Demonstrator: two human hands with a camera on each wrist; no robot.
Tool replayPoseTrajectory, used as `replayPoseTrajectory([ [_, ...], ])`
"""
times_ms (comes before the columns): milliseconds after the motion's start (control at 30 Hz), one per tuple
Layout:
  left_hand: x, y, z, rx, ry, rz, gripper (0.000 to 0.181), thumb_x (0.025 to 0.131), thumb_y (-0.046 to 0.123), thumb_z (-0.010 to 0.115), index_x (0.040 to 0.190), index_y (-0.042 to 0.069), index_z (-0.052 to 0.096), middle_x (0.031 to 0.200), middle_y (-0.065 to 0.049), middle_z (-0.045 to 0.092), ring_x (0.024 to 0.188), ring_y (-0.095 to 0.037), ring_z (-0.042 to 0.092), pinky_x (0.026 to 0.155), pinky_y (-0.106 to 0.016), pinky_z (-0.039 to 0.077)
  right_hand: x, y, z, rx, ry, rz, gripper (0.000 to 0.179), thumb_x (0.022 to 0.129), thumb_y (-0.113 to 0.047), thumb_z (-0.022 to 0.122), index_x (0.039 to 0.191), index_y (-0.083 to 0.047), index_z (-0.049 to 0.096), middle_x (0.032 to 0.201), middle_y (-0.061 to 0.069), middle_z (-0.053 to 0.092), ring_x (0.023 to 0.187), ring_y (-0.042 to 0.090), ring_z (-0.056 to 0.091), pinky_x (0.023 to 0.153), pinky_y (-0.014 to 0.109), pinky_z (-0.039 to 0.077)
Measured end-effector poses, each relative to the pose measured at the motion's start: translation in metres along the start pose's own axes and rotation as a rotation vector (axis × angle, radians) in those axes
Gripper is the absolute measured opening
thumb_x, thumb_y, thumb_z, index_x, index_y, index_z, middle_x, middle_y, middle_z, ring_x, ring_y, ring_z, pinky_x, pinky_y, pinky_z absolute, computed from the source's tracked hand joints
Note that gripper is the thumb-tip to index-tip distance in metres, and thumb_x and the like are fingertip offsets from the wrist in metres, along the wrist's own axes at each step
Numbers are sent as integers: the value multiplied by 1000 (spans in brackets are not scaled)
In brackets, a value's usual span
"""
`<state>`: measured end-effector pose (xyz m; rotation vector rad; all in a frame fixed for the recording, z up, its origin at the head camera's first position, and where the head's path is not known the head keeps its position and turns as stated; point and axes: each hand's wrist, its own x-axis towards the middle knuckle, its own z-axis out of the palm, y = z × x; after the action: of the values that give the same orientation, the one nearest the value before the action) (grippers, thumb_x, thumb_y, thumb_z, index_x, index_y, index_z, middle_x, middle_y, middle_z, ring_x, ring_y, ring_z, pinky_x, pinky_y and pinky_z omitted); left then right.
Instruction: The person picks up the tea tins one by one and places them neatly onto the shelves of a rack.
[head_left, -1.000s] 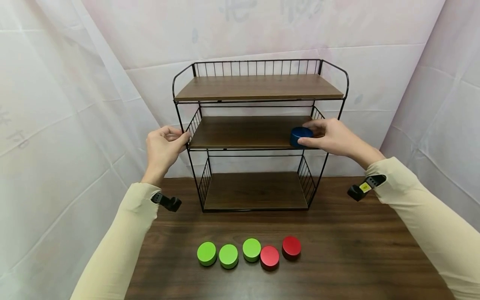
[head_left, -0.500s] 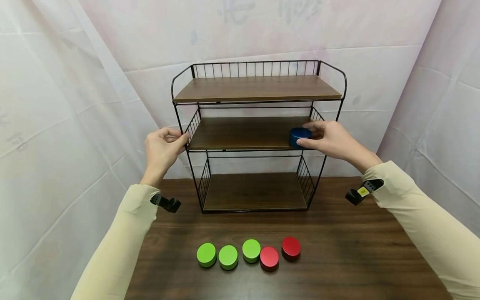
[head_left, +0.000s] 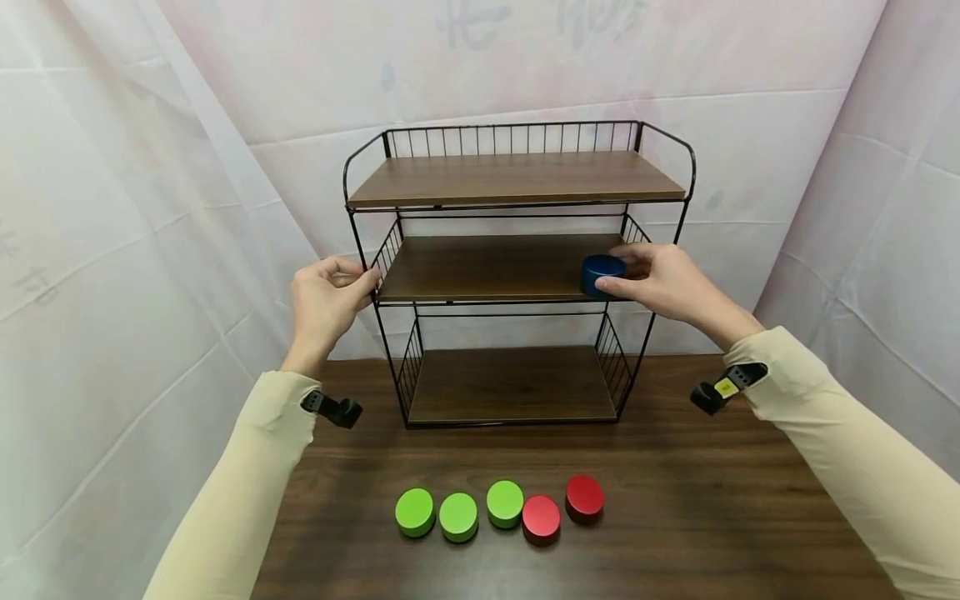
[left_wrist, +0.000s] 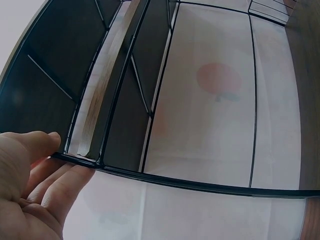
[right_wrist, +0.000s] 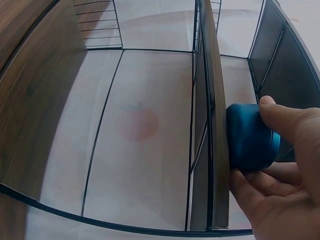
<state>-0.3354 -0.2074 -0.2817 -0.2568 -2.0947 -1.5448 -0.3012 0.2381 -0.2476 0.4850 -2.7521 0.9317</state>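
Observation:
A blue round tin-like container (head_left: 597, 273) sits on the right end of the rack's middle shelf (head_left: 487, 267), at the front edge. My right hand (head_left: 666, 282) holds it between thumb and fingers. In the right wrist view the blue container (right_wrist: 250, 137) touches the shelf board. At the other side my left hand (head_left: 324, 307) grips the left front post of the black wire rack (head_left: 384, 342). In the left wrist view the thumb and fingers lie on either side of that post, near the middle shelf.
On the table (head_left: 712, 517) before the rack stand three green round containers, one of them the leftmost green container (head_left: 415, 511), and two red ones, including the right red container (head_left: 584, 498). A top shelf (head_left: 517, 177) and bottom shelf (head_left: 513, 383) flank the middle one. White cloth (head_left: 150, 250) hangs around.

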Motion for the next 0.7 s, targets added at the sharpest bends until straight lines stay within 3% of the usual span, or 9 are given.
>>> replayPoseTrajectory([
  [700, 0, 0, 1, -7, 12, -3, 19, 88, 11, 82, 91, -4, 72, 81, 7, 79, 73, -3, 76, 65, -23, 67, 0, 1, 3, 17, 15, 24, 63, 98, -40, 72, 143, 1, 55, 128, 26, 67, 113, 38, 70, 87, 43, 66],
])
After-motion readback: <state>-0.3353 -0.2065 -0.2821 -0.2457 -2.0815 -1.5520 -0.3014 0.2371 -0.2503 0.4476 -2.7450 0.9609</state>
